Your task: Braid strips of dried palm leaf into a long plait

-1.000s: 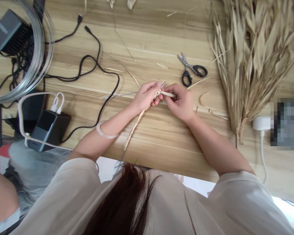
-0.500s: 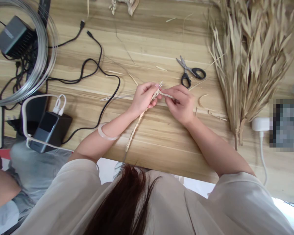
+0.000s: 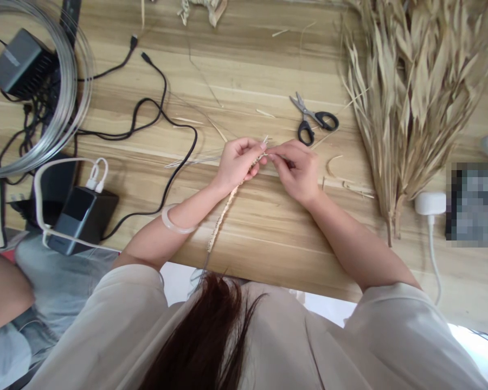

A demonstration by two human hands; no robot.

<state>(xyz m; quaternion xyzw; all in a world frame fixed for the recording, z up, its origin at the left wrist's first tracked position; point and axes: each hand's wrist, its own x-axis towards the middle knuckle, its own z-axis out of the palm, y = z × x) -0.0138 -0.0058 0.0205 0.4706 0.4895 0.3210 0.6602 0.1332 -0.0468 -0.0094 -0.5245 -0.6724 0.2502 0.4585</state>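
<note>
The braided cord (image 3: 220, 221) is in the middle of the worktop (image 3: 268, 233), with its far end in the left hand (image 3: 236, 165) and its thin tail slanting down to the near edge. It looks very light. It should bend easily but feel a bit springy, because thin wire (image 3: 206, 262) sticks out of its near end. The braid looks dry and bumpy, so it is probably not slippery. A hard tug might split it, so a soft pinch close to the far end seems the best place to hold. The left hand is closed around that end, its thumb on top and its fingers curled under. The right hand (image 3: 300, 169) is just to the right, with its thumb and first finger pinched together and its other fingers folded in. It seems to hold a thin pale strip (image 3: 267, 155) at the tip of the braid, though the strip is too small to see well. Both arms reach in from the near side and slant toward each other, so the fingertips almost meet, and the right wrist looks nearly straight.
</note>
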